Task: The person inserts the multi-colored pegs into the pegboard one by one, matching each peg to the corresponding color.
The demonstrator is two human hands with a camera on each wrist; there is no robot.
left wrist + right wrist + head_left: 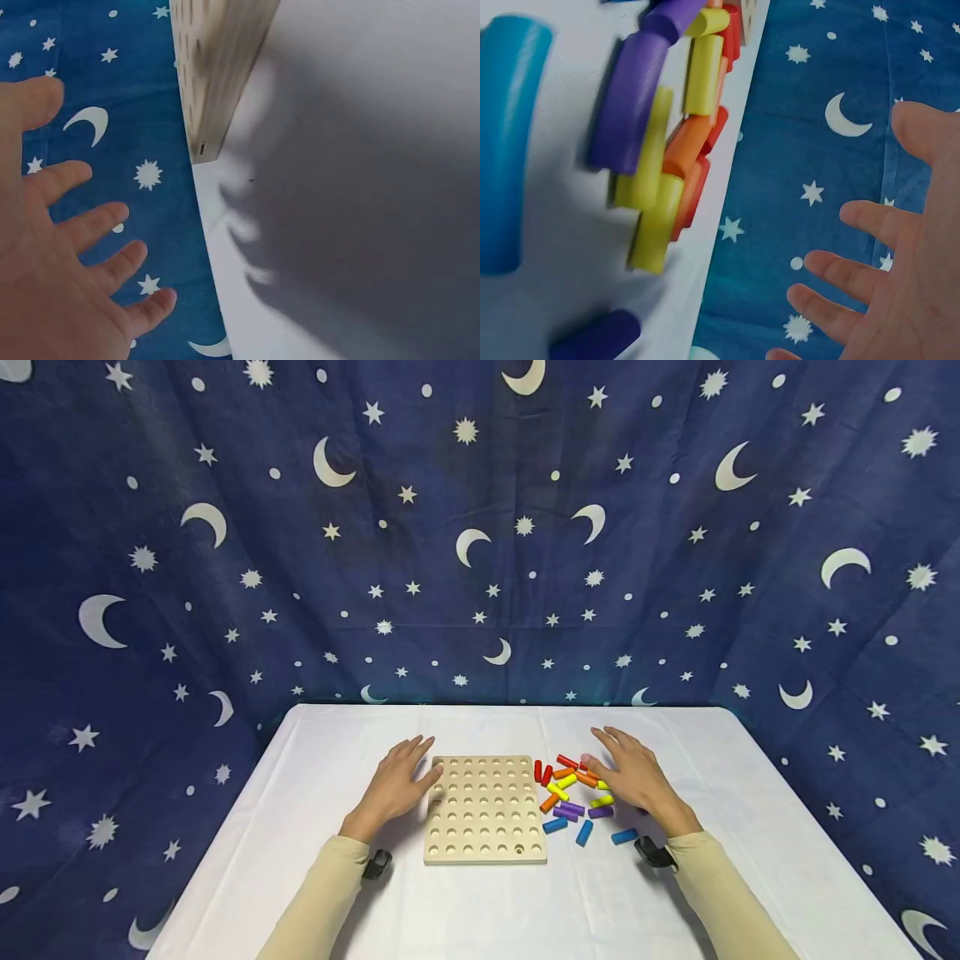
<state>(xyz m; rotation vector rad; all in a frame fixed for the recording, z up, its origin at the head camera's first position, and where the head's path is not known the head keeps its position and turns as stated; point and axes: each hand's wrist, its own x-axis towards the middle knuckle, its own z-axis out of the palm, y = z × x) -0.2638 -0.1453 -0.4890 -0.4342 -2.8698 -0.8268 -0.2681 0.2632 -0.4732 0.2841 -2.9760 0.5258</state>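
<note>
A square wooden pegboard (485, 810) with rows of round holes lies flat on the table. My left hand (397, 783) hovers at its left edge, fingers spread and holding nothing; the left wrist view shows this hand (67, 247) apart from the board (217, 75). Right of the board lies a loose heap of short coloured pegs: red (537, 771), orange (551, 802), yellow (602, 801), purple (600, 812) and blue (584, 833). Over the heap's right side is my right hand (636, 775), its fingers extended. In the right wrist view that hand (885, 262) holds nothing.
A white cloth covers the table (465, 914). Behind it and at the sides hangs a dark blue curtain (420, 543) with moons and stars. Each wrist carries a small black device, one on the left (377, 864) and one on the right (655, 852).
</note>
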